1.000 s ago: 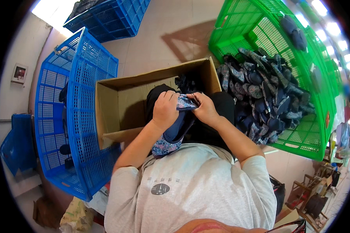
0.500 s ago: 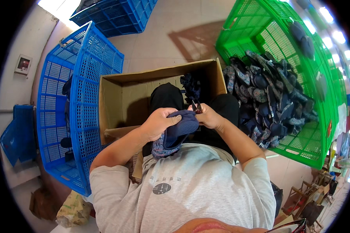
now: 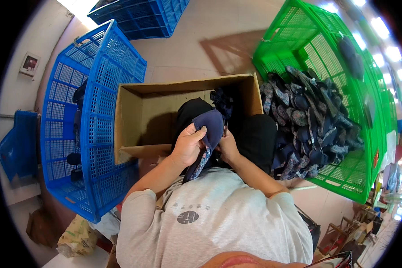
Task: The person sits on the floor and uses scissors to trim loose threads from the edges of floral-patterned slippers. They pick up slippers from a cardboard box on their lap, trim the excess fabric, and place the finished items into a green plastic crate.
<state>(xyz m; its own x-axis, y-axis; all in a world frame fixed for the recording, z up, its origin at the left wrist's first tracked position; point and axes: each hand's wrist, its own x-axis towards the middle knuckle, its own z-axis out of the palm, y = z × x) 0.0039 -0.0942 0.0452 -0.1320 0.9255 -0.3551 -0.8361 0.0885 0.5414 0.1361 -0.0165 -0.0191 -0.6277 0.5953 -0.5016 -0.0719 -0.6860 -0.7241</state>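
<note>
Both hands' grip around slipper (image 3: pixel 207 134)

A pale, smooth floor (image 3: pixel 196 40) runs under everything, with bright light glaring at the upper left and a row of ceiling lamps (image 3: pixel 379 29) along the upper right edge. A small framed picture (image 3: pixel 30 64) hangs on the light wall (image 3: pixel 13 89) at left. Wooden furniture (image 3: pixel 344 230) stands at lower right.

The dark blue fabric slipper upper (image 3: pixel 208 136), earlier bunched between both hands, now stands opened out with its smooth rounded side upward. The left hand (image 3: pixel 188 145) has shifted to clasp its left edge, while the right hand (image 3: pixel 228 146) now lies partly hidden behind it.
</note>
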